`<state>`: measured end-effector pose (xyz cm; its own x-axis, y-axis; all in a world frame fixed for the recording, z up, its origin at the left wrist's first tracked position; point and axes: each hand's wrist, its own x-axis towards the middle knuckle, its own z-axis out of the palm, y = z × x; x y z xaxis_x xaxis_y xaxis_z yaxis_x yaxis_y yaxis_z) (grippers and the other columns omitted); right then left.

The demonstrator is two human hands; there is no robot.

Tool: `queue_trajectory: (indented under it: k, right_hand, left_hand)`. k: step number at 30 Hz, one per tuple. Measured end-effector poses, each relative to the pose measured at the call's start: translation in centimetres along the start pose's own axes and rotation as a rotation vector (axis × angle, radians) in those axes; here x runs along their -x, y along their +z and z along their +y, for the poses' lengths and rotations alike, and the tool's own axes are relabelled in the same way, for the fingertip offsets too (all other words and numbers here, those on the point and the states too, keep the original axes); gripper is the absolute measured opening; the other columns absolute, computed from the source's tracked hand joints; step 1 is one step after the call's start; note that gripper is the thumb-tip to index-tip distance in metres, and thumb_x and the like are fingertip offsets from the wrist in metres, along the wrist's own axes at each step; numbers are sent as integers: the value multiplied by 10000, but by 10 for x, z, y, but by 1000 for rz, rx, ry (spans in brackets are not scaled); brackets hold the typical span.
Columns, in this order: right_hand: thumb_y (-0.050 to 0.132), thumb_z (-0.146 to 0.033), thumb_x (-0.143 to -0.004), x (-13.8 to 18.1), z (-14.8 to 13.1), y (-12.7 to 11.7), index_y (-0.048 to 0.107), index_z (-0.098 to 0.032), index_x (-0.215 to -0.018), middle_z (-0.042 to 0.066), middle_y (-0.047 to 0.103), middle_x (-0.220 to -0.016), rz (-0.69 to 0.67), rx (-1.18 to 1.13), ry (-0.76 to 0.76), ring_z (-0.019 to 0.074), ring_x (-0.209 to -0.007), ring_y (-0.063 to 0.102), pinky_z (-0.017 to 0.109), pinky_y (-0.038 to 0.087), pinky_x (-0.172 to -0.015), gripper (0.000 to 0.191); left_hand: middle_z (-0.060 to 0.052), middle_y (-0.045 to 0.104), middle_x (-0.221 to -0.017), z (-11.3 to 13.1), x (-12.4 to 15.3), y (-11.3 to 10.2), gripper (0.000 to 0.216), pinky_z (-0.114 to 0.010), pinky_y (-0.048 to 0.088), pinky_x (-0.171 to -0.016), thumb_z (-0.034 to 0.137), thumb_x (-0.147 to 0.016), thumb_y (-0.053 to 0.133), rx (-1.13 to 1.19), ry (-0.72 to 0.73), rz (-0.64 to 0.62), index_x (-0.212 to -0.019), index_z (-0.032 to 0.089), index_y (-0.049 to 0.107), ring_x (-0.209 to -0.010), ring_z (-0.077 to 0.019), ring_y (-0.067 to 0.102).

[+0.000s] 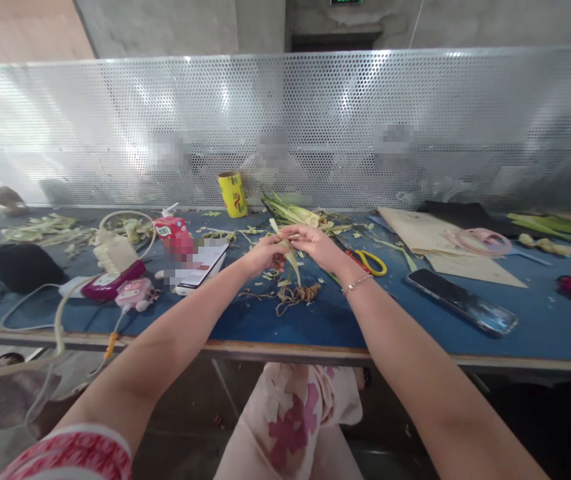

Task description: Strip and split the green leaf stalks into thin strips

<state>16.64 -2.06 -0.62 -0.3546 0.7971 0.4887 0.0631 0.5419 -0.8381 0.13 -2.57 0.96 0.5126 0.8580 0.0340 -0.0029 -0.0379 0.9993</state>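
Over the middle of the blue table, my left hand (264,257) and my right hand (312,241) come together with fingers closed round a pale green leaf strip (294,267). One end of the strip sticks up past the fingers and the other hangs down in a point. Just below it lies a tangled brown bundle of dry fibres (299,295). Scissors with yellow handles (375,263) rest behind my right wrist. Beyond the hands, a bunch of long green leaves (295,210) lies among scraps. My fingers partly hide the strip.
A yellow cylindrical can (232,195) stands near the perforated metal screen (285,100). To the left are a red drink carton (174,233), a phone (205,263) and cables. Another phone (462,301) and brown card sheets (430,243) lie on the right.
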Motion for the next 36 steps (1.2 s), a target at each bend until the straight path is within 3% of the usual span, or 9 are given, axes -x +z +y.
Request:
queue_trajectory:
  k: [6, 10, 13, 18, 24, 28, 32, 36]
  right_hand:
    - [549, -222, -814, -2, 0, 3, 604, -235, -1151, 60, 634, -1128, -13, 121, -19, 173, -996, 617, 370, 478, -943, 342]
    - [517, -160, -807, 0, 3, 4, 494, -237, -1276, 88, 508, -1256, 66, 213, -51, 145, -938, 602, 349, 491, -896, 476]
    - [478, -148, -814, 1, 4, 5, 451, -231, -1300, 81, 491, -1210, 80, 278, -49, 114, -781, 553, 326, 496, -804, 494]
    - [427, -226, -867, 0, 5, 5, 503, -223, -1198, 35, 522, -1011, 118, 336, -41, 97, -620, 438, 283, 437, -650, 339]
    - [491, -231, -826, -3, 1, 6, 585, -184, -996, 35, 562, -881, 185, 430, -73, 137, -697, 497, 296, 427, -684, 200]
    - [498, -195, -801, -2, -5, 8, 604, -180, -920, 45, 611, -864, 208, 482, -70, 155, -744, 533, 306, 432, -715, 160]
    - [514, -213, -798, -1, -5, 10, 581, -183, -881, 16, 596, -748, 264, 432, 65, 148, -652, 539, 306, 429, -674, 111]
    - [487, -302, -839, -2, 1, 17, 570, -201, -893, -11, 559, -638, 239, 208, 285, 142, -501, 512, 301, 413, -553, 142]
  left_hand:
    - [29, 509, -534, -3, -3, 5, 267, -211, 399, -415, 419, -825, 603, 39, -6, 123, -813, 157, 553, -399, -73, 458]
    - [30, 513, -536, -3, -3, 7, 252, -213, 405, -417, 399, -835, 596, 21, -23, 157, -747, 174, 524, -404, -78, 460]
    - [30, 516, -540, -3, -4, 7, 246, -215, 416, -425, 365, -855, 572, -34, 11, 198, -714, 176, 497, -400, -73, 453]
    - [46, 475, -519, -9, -10, -1, 288, -214, 429, -446, 384, -858, 569, -194, 142, 193, -689, 172, 474, -407, -68, 456]
    - [51, 500, -496, -11, -13, -10, 241, -218, 410, -471, 337, -887, 499, -473, 306, 225, -703, 183, 478, -428, -100, 522]
    - [52, 488, -447, -6, -7, -8, 285, -217, 384, -515, 302, -881, 493, -644, 399, 327, -623, 186, 461, -435, -98, 518]
    - [42, 474, -432, -3, -4, -6, 351, -223, 345, -526, 287, -876, 494, -743, 453, 437, -548, 188, 418, -443, -95, 487]
    - [30, 474, -429, -2, -4, -5, 386, -229, 316, -527, 285, -877, 496, -773, 455, 477, -516, 190, 398, -464, -98, 461]
